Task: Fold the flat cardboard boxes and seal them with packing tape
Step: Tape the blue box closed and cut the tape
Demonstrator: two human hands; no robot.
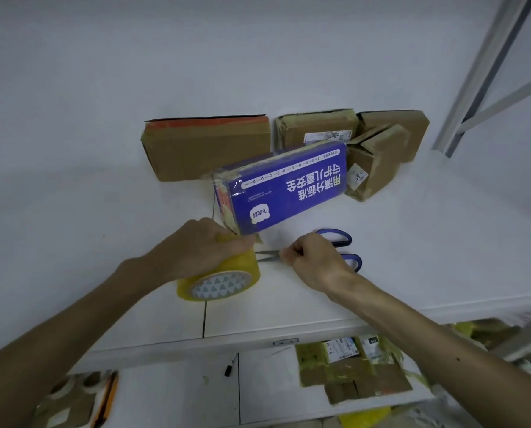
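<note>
Head cam: left hand (202, 251) has its fingers curled over the top of the yellow tape roll (217, 278), which stands on edge on the white shelf (412, 257), just beside the near corner of the tilted blue box (285, 186). Right hand (313, 261) sits over the blue-handled scissors (338, 237), fingertips pinched together by the blades; I can't tell what they pinch. Taped cardboard boxes (205, 149) line the wall behind, well apart from both hands.

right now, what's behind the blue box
Brown cardboard boxes by the wall: a flat box at left, a taped parcel in the middle, a dented box at right. The blue box hides the parcel's lower part and whatever lies right behind it.
</note>
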